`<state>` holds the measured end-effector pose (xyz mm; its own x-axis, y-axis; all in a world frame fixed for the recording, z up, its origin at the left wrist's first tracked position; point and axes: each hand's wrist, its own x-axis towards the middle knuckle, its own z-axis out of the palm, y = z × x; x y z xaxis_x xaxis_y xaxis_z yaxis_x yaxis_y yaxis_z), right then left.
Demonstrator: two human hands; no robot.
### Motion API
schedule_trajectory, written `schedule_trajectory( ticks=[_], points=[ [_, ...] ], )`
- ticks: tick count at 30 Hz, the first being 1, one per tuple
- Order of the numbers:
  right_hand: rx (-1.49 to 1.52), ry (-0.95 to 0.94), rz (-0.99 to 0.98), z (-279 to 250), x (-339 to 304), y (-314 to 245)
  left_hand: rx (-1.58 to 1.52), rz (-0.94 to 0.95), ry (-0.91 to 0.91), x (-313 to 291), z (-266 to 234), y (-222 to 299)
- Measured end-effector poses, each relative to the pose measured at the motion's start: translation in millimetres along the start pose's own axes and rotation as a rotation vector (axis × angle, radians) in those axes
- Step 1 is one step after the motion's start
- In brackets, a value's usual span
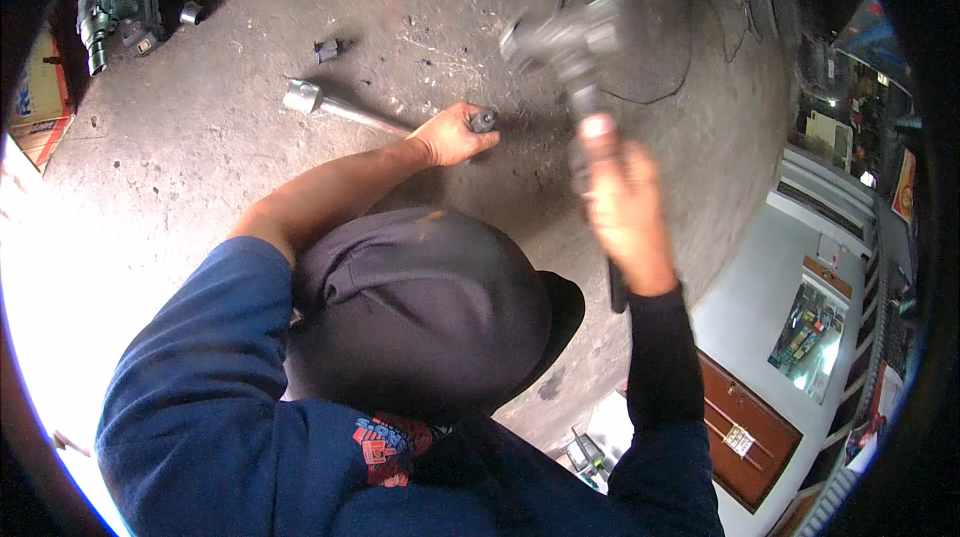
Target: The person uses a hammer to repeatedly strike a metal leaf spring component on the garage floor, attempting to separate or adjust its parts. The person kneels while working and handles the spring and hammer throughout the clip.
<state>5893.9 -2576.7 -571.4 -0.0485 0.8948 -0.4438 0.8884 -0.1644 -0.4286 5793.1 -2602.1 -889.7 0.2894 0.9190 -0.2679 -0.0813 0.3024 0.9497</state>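
My left hand (452, 136) is closed low over the concrete floor, gripping a dark cylindrical metal piece (484, 121) whose round end points up; its lower part is hidden. Raised to the right, my right hand (622, 192) wraps round the handle of a hammer (575, 42), whose head is smeared by motion. The hammer head is apart from the metal piece, above and to its right. A long socket wrench (345, 111) lies on the floor, its socket end to the left and its shaft running behind my left wrist.
My bent knee (420, 307) in dark trousers fills the middle. A small dark part (327, 50) lies beyond the wrench. At the far left are a cordless power tool (120, 22) and a cardboard box (42, 97). A thin cable (660, 97) curves at right.
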Motion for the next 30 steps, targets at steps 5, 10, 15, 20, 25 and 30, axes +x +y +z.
schedule_trajectory(
  ticks=[5, 10, 15, 20, 25, 30],
  points=[
    [0.777, -0.185, -0.605, -92, 0, -94, 0.067, 0.003, 0.0, -2, -6, 9],
    [0.292, -0.212, -0.702, -22, 18, -39, 0.071, -0.045, -0.009, -2, -6, 12],
    [-0.133, -0.035, -0.296, 60, 18, 79, 0.55, 0.34, 0.034, -17, 6, 18],
    [-0.037, -0.019, 0.021, 34, -7, 104, 0.154, -0.131, 0.124, 0, -27, 46],
    [0.082, 0.019, 0.206, 28, -12, 106, -0.051, -0.197, -0.016, 20, -56, 50],
    [0.116, 0.007, 0.227, 31, -9, 98, 0.058, -0.011, 0.033, 17, -33, 21]
  ],
)
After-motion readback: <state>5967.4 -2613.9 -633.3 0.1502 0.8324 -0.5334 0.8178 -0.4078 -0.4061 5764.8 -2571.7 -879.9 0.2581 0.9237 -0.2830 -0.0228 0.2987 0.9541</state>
